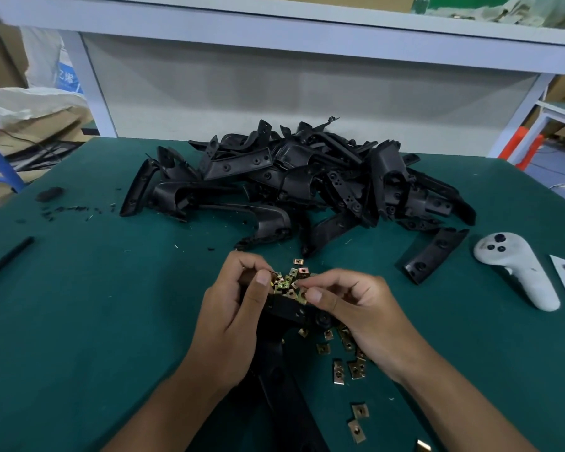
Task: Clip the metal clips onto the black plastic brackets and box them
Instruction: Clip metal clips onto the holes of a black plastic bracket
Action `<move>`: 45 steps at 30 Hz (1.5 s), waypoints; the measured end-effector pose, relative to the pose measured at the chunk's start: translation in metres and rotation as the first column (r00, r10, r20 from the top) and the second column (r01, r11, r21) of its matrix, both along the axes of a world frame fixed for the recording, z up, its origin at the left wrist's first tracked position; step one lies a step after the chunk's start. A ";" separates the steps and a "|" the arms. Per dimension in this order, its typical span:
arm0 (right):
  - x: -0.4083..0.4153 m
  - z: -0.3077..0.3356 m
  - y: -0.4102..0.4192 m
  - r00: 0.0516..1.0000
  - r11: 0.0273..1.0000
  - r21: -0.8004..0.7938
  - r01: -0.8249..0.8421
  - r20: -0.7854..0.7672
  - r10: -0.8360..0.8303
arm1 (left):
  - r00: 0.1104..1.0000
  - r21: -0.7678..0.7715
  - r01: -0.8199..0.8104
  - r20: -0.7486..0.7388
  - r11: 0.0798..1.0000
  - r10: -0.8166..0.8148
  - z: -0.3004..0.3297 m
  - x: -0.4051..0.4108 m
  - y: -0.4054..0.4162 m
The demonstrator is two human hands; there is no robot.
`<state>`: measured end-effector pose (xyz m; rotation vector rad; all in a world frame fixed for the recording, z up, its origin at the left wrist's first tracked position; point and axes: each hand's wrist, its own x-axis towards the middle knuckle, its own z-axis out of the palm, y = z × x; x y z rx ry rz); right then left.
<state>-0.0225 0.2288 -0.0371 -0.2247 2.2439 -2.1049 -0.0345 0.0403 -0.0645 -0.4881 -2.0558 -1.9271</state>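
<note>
I see both hands low in the middle of my view, forearms coming in from the bottom edge and meeting over the green matted surface (79, 321). My left hand (232, 308) is curled around a long black plastic bracket (284, 309), thumb laid along its upper end, holding it so the rest of the bracket runs down between my forearms. My right hand (349, 308) has thumb and forefinger pinched together on a small brass-coloured metal clip (302, 296) right at the bracket's end, its other fingers curled under. A small heap of the same metal clips (291, 278) sits just beyond my fingertips, and more loose clips (343, 370) lie scattered on the surface under and beside my right wrist. Further back lies a large tangled pile of black plastic brackets (300, 177), glossy, with screw holes along their flat arms. One single bracket (431, 256) lies apart to the right, near a white handheld controller (516, 272).
</note>
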 end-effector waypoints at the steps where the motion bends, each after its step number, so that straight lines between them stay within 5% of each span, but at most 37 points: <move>1: 0.000 0.000 0.001 1.000 1.000 0.015 -0.006 0.001 0.006 | 1.000 -0.004 -0.003 -0.005 1.000 0.003 0.000 0.000 0.000; 11: 0.002 0.007 0.006 0.988 0.988 0.043 -0.149 0.043 0.148 | 0.992 -0.079 -0.120 -0.049 0.990 0.116 0.000 0.001 0.001; 18: -0.001 0.002 0.004 1.000 1.000 0.018 -0.015 0.005 0.015 | 0.992 -0.118 -0.096 -0.092 0.988 0.086 0.001 0.004 0.003; 45: 0.007 0.015 0.007 0.971 0.966 0.109 -0.234 0.078 0.227 | 0.990 -0.167 -0.134 -0.057 0.977 0.126 0.005 0.005 0.000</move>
